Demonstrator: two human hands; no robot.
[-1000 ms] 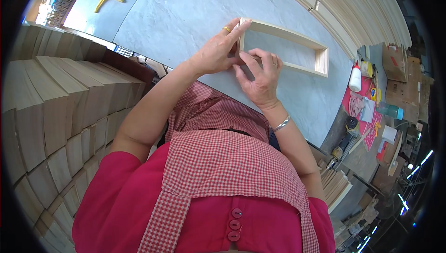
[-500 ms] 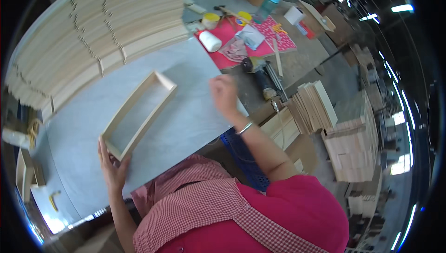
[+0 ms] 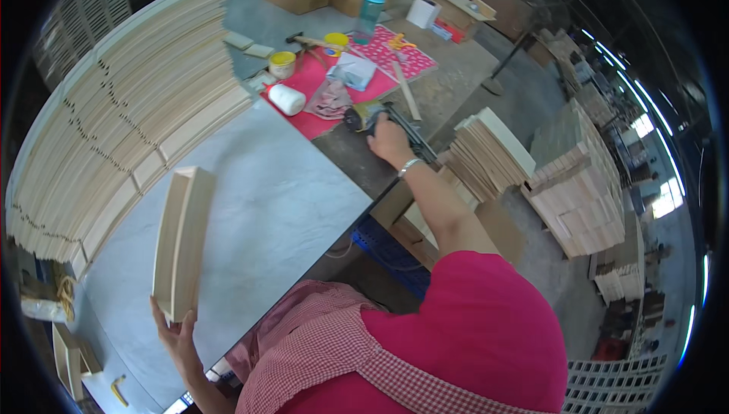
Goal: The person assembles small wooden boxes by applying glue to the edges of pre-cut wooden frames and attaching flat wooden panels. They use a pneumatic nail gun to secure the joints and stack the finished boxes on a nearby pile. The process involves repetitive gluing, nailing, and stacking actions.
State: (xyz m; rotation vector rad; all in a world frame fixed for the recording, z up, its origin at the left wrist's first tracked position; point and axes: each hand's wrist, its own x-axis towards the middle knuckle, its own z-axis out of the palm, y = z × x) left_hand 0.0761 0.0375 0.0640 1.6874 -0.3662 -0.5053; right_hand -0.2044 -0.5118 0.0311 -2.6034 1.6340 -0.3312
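Note:
A long narrow wooden frame [image 3: 195, 235] made of pale boards rests on the grey tabletop, turned so that one long side faces up toward me. My left hand [image 3: 178, 338] grips its near end, thumb on one side and fingers on the other. Out to the right, my right hand [image 3: 389, 140] is closed around the handle of a dark nail gun [image 3: 406, 129], which lies on the side table with its long metal rail pointing toward me. The palm hides most of the handle.
Tall stacks of slotted pale boards [image 3: 129, 102] line the table's far left side. Past the right edge are a glue bottle [image 3: 287, 99], a hammer [image 3: 304, 39], a blue-capped bottle [image 3: 370, 15] and piled boards [image 3: 493, 156]. A small wooden frame [image 3: 68, 361] sits at lower left.
My right hand has reached away to the right and taken hold of the nail gun. The wooden frame has been turned from lying flat onto its side by my left hand.

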